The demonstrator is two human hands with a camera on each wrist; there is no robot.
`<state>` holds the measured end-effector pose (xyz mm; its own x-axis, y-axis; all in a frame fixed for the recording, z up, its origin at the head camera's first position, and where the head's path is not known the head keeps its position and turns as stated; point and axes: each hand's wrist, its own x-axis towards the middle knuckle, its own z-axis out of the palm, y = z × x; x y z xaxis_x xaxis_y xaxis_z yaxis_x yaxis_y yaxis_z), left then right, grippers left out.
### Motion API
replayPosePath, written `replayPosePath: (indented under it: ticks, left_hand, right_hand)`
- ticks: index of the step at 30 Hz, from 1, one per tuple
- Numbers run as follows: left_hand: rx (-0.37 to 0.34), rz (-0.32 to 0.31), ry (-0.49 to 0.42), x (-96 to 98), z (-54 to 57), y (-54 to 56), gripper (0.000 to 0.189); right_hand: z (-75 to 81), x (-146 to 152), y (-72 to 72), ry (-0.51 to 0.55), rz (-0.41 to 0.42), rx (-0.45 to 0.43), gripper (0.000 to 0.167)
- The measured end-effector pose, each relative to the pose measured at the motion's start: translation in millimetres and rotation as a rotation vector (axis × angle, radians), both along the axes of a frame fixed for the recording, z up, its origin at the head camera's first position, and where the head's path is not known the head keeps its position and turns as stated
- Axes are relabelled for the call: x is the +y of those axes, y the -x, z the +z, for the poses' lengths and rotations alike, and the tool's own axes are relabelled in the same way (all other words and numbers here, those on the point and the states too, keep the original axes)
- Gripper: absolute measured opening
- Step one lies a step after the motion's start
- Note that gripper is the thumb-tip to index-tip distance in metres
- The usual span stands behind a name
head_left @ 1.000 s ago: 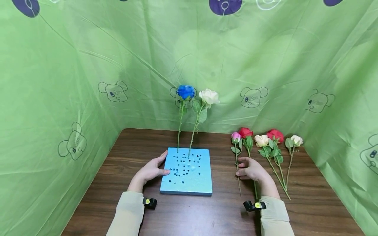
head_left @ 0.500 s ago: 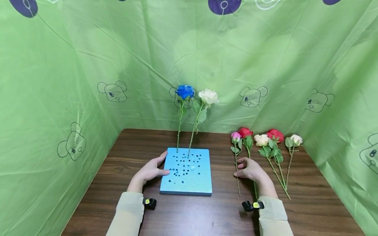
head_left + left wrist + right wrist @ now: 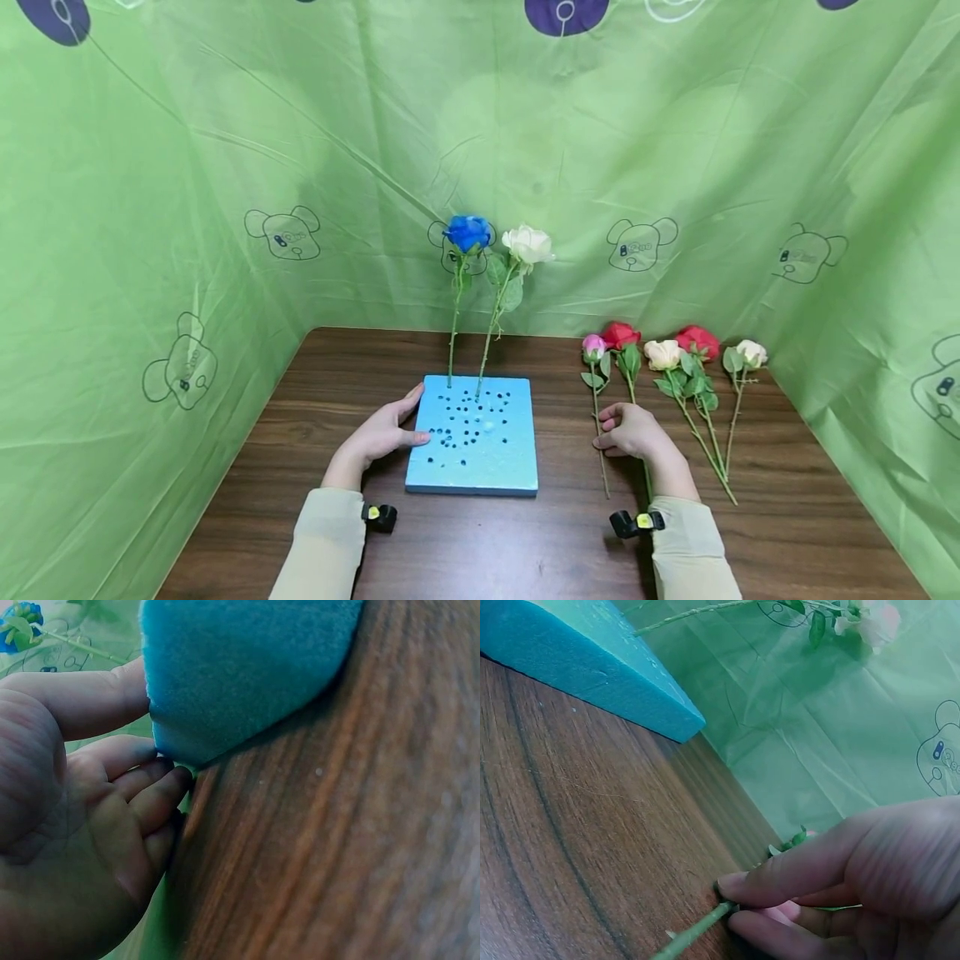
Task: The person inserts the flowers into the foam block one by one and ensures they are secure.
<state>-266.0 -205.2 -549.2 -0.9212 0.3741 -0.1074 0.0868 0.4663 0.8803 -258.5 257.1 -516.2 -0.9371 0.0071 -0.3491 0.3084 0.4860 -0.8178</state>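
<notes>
CHANGE: our right hand (image 3: 635,432) now pinches the stem (image 3: 694,931) of the pink rose (image 3: 594,348) | HOLD: our left hand (image 3: 380,432) grips the blue board (image 3: 495,467) | EFFECT: we judge the stem secured

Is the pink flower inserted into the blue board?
No, the pink flower is apart from the blue board, its stem pinched in the right hand.

Looks like a makeshift, screened-off booth, perhaps a recording corner.
Walled at the back and both sides by creased green sheeting (image 3: 405,100) printed with cartoon animal heads (image 3: 642,245); fitted with a dark wood-grain table (image 3: 480,550); worked in with black wrist cameras (image 3: 380,517). Cannot tell if home, office or lab.
</notes>
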Motion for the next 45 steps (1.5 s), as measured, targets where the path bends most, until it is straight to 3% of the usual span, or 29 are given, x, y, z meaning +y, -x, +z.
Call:
replayPosePath:
  ticks: [8,19,29,36,45]
  left_hand:
    - [0.001,0.001,0.003,0.8,-1.3,-0.8,0.1]
    - [0.002,0.003,0.021,0.9,-0.5,-2.1,0.101]
    - [0.004,0.007,0.021,1.1,1.5,-1.5,0.1]
    - [0.013,0.002,0.025,0.2,0.2,-0.1,0.1]
    - [0.014,-0.006,0.022,0.4,3.6,-2.8,0.1]
  right_hand:
    - [-1.1,1,-1.2,-0.001,0.035,0.014,0.047]
    - [-4.3,9,-3.1,0.065,0.077,0.019,0.047]
    - [-2.5,11,-2.7,0.152,0.164,0.001,0.052]
    - [5.9,6,-0.9,0.264,0.197,0.074,0.053]
    - [9.0,3,1.6,0.286,0.205,0.151,0.051]
